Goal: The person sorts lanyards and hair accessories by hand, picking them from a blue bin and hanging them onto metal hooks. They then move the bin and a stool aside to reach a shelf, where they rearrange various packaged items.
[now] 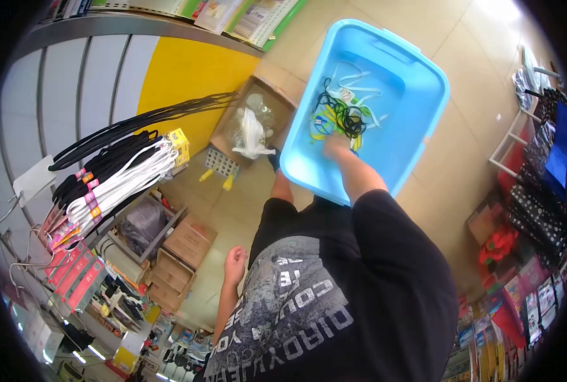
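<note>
The right hand reaches into a blue tub, at the tangled cords inside; its grip cannot be made out. The left hand hangs outside, near left, its grip unclear.

Sky blue colours the plastic tub at 1 o'clock, its tangled cords black. White laces wear pink-and-orange bands at 9 o'clock; a wall panel glows yellow between 10 and 11. White polka dots pattern black fabric at 3 o'clock; grey-and-white lettering marks a black T-shirt at 6.
</note>
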`<state>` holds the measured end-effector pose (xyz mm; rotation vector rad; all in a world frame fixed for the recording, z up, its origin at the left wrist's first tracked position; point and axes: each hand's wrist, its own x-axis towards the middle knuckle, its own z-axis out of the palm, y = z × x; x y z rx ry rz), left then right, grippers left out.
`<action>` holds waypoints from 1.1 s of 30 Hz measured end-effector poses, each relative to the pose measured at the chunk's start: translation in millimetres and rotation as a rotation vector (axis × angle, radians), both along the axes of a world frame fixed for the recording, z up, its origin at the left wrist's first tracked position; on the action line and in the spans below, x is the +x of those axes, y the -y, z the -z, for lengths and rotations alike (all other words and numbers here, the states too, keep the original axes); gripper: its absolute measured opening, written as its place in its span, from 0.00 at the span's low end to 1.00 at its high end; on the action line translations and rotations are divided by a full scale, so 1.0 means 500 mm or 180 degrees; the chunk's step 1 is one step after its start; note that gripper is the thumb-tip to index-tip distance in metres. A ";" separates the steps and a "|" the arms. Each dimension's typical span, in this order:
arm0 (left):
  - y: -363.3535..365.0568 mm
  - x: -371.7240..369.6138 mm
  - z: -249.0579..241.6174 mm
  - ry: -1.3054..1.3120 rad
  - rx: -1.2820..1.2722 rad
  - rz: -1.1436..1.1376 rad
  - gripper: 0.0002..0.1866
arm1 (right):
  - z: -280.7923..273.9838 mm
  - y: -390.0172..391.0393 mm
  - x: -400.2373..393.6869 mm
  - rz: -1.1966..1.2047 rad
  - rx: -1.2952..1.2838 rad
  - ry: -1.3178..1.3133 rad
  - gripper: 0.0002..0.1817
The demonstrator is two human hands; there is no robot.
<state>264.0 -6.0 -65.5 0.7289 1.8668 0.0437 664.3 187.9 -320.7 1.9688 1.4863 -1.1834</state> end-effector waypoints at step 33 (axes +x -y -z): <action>-0.486 0.064 -0.132 0.1055 0.4118 0.2421 0.13 | -0.794 -0.002 -0.360 0.2251 0.0329 -0.3740 0.17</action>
